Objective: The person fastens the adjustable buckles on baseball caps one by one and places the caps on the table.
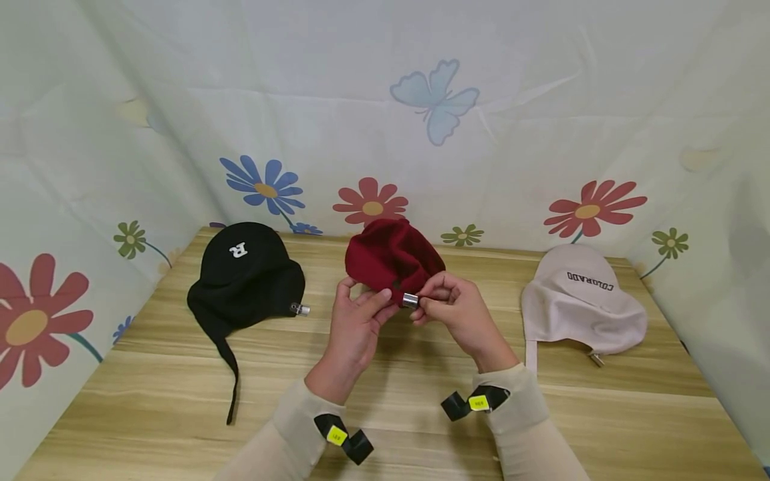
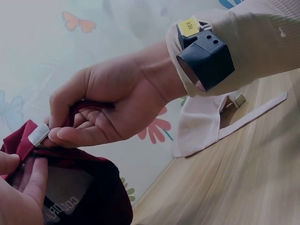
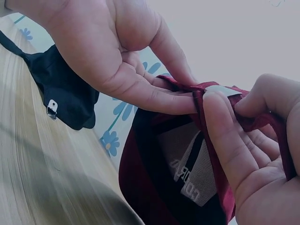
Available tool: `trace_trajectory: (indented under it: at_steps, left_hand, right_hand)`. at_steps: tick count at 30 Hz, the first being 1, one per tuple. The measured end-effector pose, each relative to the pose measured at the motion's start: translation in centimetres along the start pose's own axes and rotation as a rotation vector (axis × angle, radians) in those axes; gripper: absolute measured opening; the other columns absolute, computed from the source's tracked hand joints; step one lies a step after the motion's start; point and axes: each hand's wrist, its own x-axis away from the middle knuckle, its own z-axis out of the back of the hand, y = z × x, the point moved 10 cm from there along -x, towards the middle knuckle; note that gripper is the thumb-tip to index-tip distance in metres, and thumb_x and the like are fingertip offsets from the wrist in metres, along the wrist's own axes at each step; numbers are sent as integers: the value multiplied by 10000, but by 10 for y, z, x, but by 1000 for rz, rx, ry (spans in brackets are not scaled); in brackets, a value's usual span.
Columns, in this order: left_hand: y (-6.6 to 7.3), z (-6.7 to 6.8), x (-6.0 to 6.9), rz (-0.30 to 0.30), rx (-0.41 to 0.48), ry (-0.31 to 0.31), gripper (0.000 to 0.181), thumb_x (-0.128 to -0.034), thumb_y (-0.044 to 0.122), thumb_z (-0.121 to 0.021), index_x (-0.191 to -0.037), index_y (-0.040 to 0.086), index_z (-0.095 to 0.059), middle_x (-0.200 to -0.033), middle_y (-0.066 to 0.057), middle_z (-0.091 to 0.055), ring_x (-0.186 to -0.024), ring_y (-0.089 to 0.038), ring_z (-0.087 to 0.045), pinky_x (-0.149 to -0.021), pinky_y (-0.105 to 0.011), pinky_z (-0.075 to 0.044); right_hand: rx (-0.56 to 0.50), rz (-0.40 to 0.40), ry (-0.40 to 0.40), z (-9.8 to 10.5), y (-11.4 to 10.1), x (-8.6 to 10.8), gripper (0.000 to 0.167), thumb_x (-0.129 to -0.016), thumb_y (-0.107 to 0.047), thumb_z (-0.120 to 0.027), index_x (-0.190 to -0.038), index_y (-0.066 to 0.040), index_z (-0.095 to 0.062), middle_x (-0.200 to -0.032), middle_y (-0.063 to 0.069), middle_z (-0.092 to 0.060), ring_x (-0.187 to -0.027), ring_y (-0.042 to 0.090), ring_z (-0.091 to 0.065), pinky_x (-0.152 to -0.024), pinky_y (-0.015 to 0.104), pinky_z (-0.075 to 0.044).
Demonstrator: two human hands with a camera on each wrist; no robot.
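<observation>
A dark red cap [image 1: 391, 250] is held over the middle of the table, its back strap toward me. On that strap sits a silver metal buckle [image 1: 410, 300]. My left hand [image 1: 355, 327] pinches the cap's edge just left of the buckle, thumb on top. From the other side my right hand [image 1: 463, 317] pinches the strap at the buckle between thumb and fingers. In the left wrist view, the red strap end runs into the right palm beyond the buckle [image 2: 39, 135]. The right wrist view shows the cap's inside with a lettered lining [image 3: 190, 173].
A black cap [image 1: 252, 280] with a white letter and a loose strap lies at the left of the wooden table [image 1: 415, 421]. A pale cap [image 1: 577, 300] marked COLORADO lies at the right. Behind the table hangs a flower-printed cloth [image 1: 301, 120].
</observation>
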Motion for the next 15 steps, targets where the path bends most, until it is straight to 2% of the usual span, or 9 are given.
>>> trace_trajectory:
  at_steps: [4,9,15]
  left_hand:
    - [1,-1,1,1,-4,0,409,-915,-90,-564,-1151,180,-369,-885,-44,-704,-750,-153,-701,-733,-309,-597]
    - [2,-1,2,0,-13,0,409,-914,-88,-567,-1155,178,-371,-880,-41,-704,-750,-151,-697,-740,-316,-598]
    - [0,-1,2,-11,-12,-6,369,-901,-109,-567,-1102,163,-420,-896,-35,-708,-786,-155,-701,-744,-306,-595]
  right_hand:
    - [27,-20,-1,0,1,0,202,-869,4,-670,-1040,87,-604,-862,27,-721,-692,166,-702,-683,361,-607]
    - [91,-9,-9,0,0,0,189,-858,-67,-720,-939,74,-625,-833,26,-702,-695,155,-688,-692,345,-603]
    - [86,28,-12,-1,-2,0,180,-859,-41,-711,-861,78,-576,-859,67,-706,-692,164,-693,-695,332,-602]
